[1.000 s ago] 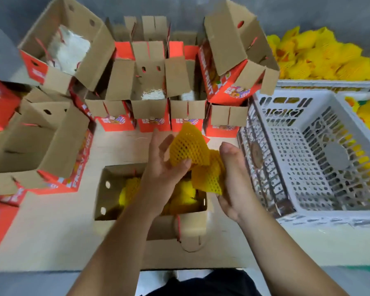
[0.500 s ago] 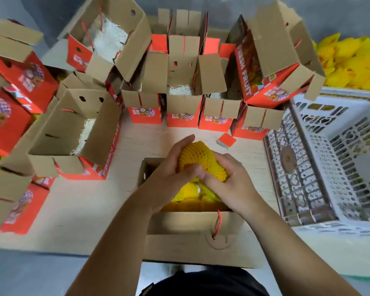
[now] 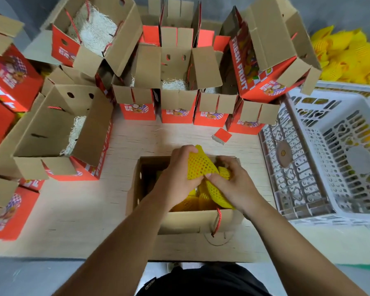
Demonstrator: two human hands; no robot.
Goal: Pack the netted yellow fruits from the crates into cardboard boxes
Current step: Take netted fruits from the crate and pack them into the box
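An open cardboard box [image 3: 184,223] stands in front of me on the wooden table, with several netted yellow fruits [image 3: 192,201] inside. My left hand [image 3: 177,176] grips a netted yellow fruit [image 3: 198,166] at the box's top opening. My right hand [image 3: 233,184] holds the same fruit's net from the right, fingers curled over another netted fruit [image 3: 219,194] lower in the box. The two hands touch at the fingertips.
A white plastic crate [image 3: 338,159] stands at the right, looking empty. More netted yellow fruits [image 3: 348,56] are heaped at the far right. Open red-and-brown boxes [image 3: 175,97] with white shredded padding line the back and the left side [image 3: 58,133]. A small red scrap [image 3: 221,135] lies on the table.
The hands have brought the netted fruit down from above the box into its opening. The view has shifted slightly right and closer.
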